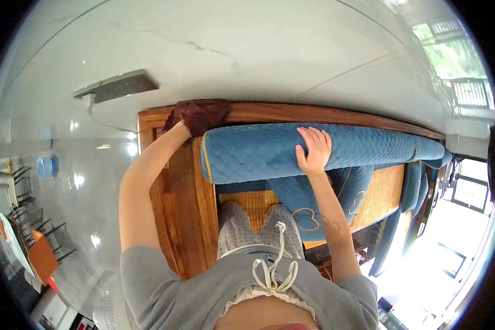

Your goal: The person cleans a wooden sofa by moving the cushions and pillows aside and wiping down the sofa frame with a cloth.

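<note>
maroon cloth under the left hand at the left end of a sofa's wooden top rail
the maroon cloth (212,111) lies bunched on the wooden top rail (291,114); the left hand (188,121) is mostly hidden in it, so whether its fingers pinch or lie flat cannot be told. the right hand (315,149) rests palm-down, fingers slightly apart, on the blue quilted backrest cover (253,151). progress is hard to judge: the cloth covers only the left end, the rail runs on bare to the right, and no finished stretch can be told apart. below are a heart-stitched cushion (305,219) and a woven seat mat (385,190). no brand, label or writing is readable.
</note>
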Demonstrator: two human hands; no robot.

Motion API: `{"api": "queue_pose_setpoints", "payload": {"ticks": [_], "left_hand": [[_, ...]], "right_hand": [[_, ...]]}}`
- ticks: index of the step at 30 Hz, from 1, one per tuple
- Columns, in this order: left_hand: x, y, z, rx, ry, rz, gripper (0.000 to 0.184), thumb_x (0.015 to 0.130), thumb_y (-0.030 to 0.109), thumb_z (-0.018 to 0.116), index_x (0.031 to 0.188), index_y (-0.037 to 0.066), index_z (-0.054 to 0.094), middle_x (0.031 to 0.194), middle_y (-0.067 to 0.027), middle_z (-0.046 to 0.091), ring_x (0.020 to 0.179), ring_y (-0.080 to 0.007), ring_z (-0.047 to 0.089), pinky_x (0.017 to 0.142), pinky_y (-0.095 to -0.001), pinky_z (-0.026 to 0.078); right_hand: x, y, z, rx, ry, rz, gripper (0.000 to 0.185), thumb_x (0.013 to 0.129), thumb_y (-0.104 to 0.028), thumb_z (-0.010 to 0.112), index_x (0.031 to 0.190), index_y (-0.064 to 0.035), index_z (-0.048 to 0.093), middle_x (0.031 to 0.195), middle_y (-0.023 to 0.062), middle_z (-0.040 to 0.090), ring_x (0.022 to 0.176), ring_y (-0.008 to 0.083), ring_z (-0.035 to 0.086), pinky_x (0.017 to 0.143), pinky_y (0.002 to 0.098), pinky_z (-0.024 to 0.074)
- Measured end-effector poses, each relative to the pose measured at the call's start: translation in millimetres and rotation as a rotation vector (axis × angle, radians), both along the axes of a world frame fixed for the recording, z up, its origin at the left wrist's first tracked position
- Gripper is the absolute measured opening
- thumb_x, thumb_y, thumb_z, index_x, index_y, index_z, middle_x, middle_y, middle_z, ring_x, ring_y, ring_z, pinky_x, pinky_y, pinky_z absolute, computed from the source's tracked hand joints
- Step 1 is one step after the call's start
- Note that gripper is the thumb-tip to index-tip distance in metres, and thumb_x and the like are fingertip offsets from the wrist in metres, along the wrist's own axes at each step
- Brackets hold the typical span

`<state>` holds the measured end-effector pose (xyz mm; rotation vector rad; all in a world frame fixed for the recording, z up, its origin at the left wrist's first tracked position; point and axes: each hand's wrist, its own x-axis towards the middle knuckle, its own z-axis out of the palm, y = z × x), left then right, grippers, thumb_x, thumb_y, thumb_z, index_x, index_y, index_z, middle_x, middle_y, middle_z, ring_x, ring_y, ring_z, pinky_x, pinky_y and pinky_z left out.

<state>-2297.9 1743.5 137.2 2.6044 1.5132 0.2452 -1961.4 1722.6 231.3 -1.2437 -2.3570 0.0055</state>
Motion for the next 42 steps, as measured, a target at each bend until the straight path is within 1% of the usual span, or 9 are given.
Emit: {"api": "queue_pose_setpoints", "payload": {"ticks": [1,4,5,12,16,22,27,36,42], "left_hand": [[6.3,9.3,-5.2,0.164,0.217,-0.020,0.030,0.090,0.022,0.040,0.115,0.011,0.050,0.119,-0.0118,0.054,0.113,-0.0275,0.050,0.093,-0.0431,0.041],[24.2,25.3,17.2,-0.236,0.229,-0.089,0.036,0.092,0.024,0.037,0.124,0.011,0.048,0.128,-0.0156,0.047,0.115,-0.0281,0.048,0.098,-0.0420,0.037],[17.2,28.8,-24.8,-0.011,0.204,-0.149,0.034,0.092,0.023,0.036,0.120,0.010,0.050,0.126,-0.0147,0.049,0.112,-0.0289,0.051,0.095,-0.0410,0.041],[117.0,73.6,38.4,-0.569,0.226,-0.176,0.034,0.093,0.022,0.034,0.118,0.005,0.050,0.124,-0.0173,0.049,0.113,-0.0270,0.050,0.097,-0.0382,0.039],[148.9,85.4,-5.5,0.017,0.067,-0.387,0.021,0.087,0.016,0.043,0.098,0.002,0.053,0.093,-0.0192,0.058,0.089,-0.0299,0.058,0.076,-0.0413,0.046],[241.8,126.7,-46.6,-0.100,0.105,-0.423,0.019,0.087,0.015,0.043,0.096,0.002,0.053,0.091,-0.0187,0.058,0.087,-0.0286,0.058,0.075,-0.0398,0.046],[339.0,155.8,-13.7,-0.308,-0.073,-0.398,0.018,0.087,0.014,0.042,0.094,0.002,0.054,0.090,-0.0180,0.057,0.085,-0.0267,0.058,0.074,-0.0376,0.046],[404.5,181.9,-21.5,-0.586,0.093,-0.362,0.028,0.090,0.021,0.041,0.103,0.002,0.057,0.101,-0.0172,0.057,0.096,-0.0253,0.056,0.083,-0.0323,0.042],[398.4,180.5,-9.0,-0.536,0.080,-0.322,0.029,0.090,0.022,0.040,0.105,0.001,0.055,0.104,-0.0168,0.056,0.098,-0.0251,0.054,0.084,-0.0322,0.041]], "right_hand": [[0.8,1.7,-1.2,0.008,0.010,-0.003,0.037,0.072,-0.027,0.055,0.104,-0.0089,0.060,0.104,0.0068,0.061,0.103,0.0244,0.053,0.095,0.0424,0.0319],[1.4,2.5,-4.3,0.002,0.052,-0.010,0.038,0.070,-0.029,0.056,0.103,-0.0091,0.061,0.103,0.0058,0.062,0.102,0.0239,0.053,0.095,0.0419,0.0323],[0.1,1.5,-4.3,-0.004,0.071,-0.008,0.039,0.070,-0.029,0.056,0.103,-0.0089,0.061,0.103,0.0059,0.062,0.102,0.0239,0.054,0.094,0.0418,0.0328],[3.6,5.0,-6.7,-0.061,0.186,0.031,0.043,0.070,-0.032,0.057,0.105,-0.0069,0.060,0.108,0.0081,0.059,0.106,0.0251,0.050,0.093,0.0426,0.0350],[14.4,6.6,-7.6,-0.131,0.273,0.117,0.040,0.070,-0.025,0.061,0.107,-0.0091,0.059,0.113,0.0082,0.057,0.108,0.0252,0.051,0.092,0.0411,0.0368],[127.6,25.4,2.8,-0.092,0.496,0.077,0.031,0.066,-0.012,0.063,0.097,-0.0073,0.059,0.104,0.0096,0.059,0.102,0.0277,0.054,0.083,0.0431,0.0416],[343.3,66.5,-28.5,0.015,0.144,-0.545,0.042,0.077,-0.017,0.050,0.119,-0.0134,0.054,0.132,0.0057,0.047,0.130,0.0281,0.032,0.107,0.0489,0.0086],[375.9,99.2,-61.4,0.293,0.328,-0.642,0.054,0.093,-0.042,0.022,0.119,-0.0088,0.055,0.129,0.0070,0.049,0.128,0.0262,0.033,0.107,0.0420,0.0043],[373.2,99.8,-63.4,0.318,0.353,-0.651,0.045,0.087,-0.033,0.031,0.116,-0.0107,0.058,0.127,0.0063,0.050,0.126,0.0259,0.035,0.107,0.0423,0.0056]]}}
